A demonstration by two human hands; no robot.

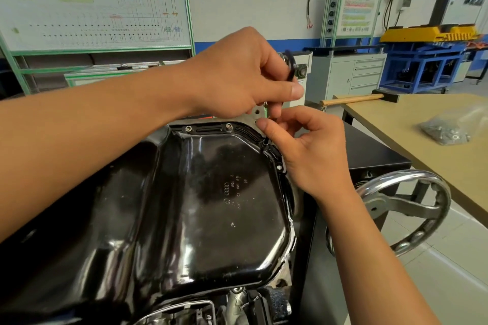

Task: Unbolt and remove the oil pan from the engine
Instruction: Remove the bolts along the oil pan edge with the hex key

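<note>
Oil pan (211, 192) sits centre on engine (232, 306), 2 bolts (229, 125) on far flange. My left hand (237, 74) grips blurred black tool (290, 66) over far-right corner. Right hand (311, 145) curled beside it, and I can't tell what it holds.

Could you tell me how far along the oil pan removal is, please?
Partway, it seems. Done: one hole on the right flange looks empty. In hand: the left hand grips a dark tool over the corner bolt, right hand at its tip. Left: two far-edge bolts are still seated, and the oil pan sits on the engine.
</note>
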